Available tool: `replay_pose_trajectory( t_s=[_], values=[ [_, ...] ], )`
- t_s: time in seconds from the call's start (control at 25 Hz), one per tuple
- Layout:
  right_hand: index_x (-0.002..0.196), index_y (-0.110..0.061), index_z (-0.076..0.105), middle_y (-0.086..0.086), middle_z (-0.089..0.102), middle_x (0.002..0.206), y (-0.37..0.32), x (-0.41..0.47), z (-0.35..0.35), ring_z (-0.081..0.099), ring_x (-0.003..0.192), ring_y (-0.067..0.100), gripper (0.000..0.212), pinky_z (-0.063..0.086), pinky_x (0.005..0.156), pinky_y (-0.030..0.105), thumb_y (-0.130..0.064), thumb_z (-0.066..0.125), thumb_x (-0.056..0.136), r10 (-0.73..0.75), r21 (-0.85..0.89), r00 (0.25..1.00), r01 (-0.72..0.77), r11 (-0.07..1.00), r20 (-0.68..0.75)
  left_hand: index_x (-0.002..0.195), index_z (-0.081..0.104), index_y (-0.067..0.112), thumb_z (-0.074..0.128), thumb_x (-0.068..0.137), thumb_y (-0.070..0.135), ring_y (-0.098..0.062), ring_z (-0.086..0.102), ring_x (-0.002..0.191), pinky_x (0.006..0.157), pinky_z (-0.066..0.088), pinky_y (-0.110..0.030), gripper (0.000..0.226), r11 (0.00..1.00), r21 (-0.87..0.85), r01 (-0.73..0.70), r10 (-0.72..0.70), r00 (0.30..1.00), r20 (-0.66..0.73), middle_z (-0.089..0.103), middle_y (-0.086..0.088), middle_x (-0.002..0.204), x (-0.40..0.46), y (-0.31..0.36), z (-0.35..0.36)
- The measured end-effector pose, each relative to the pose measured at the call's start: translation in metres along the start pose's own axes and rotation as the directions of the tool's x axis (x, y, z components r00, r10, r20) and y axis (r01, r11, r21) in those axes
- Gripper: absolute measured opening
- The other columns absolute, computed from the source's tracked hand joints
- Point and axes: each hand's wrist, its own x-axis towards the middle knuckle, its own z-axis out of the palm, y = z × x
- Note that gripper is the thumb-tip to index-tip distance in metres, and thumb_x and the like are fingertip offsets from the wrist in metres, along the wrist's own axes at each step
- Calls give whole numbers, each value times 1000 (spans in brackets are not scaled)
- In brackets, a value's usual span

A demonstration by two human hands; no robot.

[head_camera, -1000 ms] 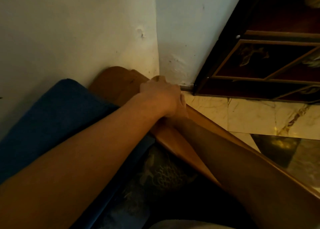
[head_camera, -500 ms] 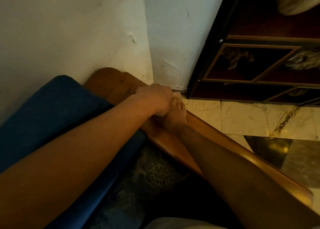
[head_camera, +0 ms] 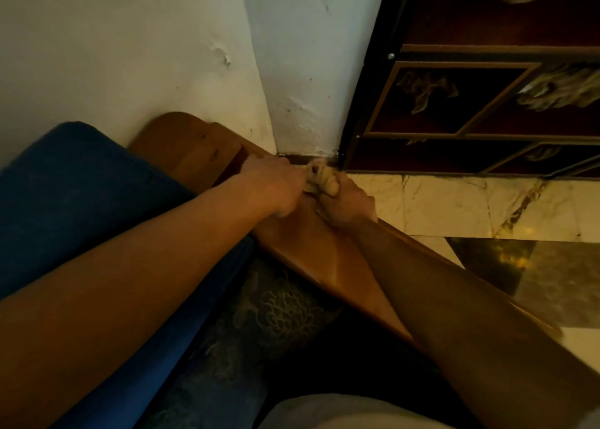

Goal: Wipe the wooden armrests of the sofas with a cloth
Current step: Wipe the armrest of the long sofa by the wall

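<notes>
Dim corner: two pale walls (head_camera: 162,55) meet above a marble-patterned floor (head_camera: 454,208), with a dark cabinet (head_camera: 470,104) close on the right. Wooden armrest (head_camera: 311,250) runs from the near right up into that corner, with a blue sofa cushion (head_camera: 81,195) alongside on the left.

Both hands meet at the far end of the armrest. Right hand (head_camera: 344,204) has fingers curled tight around a bunched yellowish cloth (head_camera: 319,177), which sits at the armrest's far end, close to the skirting. Left hand (head_camera: 272,185) is fisted, touching the cloth's near side; whether it grips the cloth or the wood beneath, cannot tell.

Judgement: cloth is being regathered or shifted between hands at the end of a stroke.

Risks:
- Cloth wadded this small covers a narrow strip only, so the armrest's edges may get missed.
- Tight corner: knuckles likely to scrape wall or cabinet on a forward push.
- Loose hold during a handover could drop the cloth down between armrest and wall.
- Low light hides remaining dust.
</notes>
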Motion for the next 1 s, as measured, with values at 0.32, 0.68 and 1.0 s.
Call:
replay_pose_trajectory(
  t_s=[0.32, 0.68, 1.0],
  values=[
    [149, -20, 51, 14, 38, 165, 63, -72, -20, 25, 156, 42, 69, 13, 126, 58, -44, 74, 89, -623, -216, 736, 675, 705, 265, 148, 33, 13, 35, 101, 41, -41, 28, 143, 115, 27, -57, 54, 994, -78, -74, 64, 991, -118, 32, -23, 154, 68, 12, 45],
    [161, -41, 11, 10, 45, 159, 33, -37, -7, 46, 140, 43, 82, 33, 114, 57, -74, 42, 92, 190, -92, 981, -192, 977, -26, 157, 8, 31, 25, 105, 37, -35, -13, 152, 118, -5, -60, 55, 963, -224, -151, 150, 988, -24, -1, -7, 168, 131, -2, 92],
    [161, -44, 27, -2, 14, 174, 103, -132, -25, 0, 161, 34, 68, -1, 129, 56, -62, 39, 97, -491, -323, 809, 582, 746, 324, 157, -4, 33, 24, 96, 66, -40, -21, 149, 115, -15, -62, 75, 973, -188, -130, 134, 991, 7, -11, -13, 167, 131, 8, 99]
  ],
)
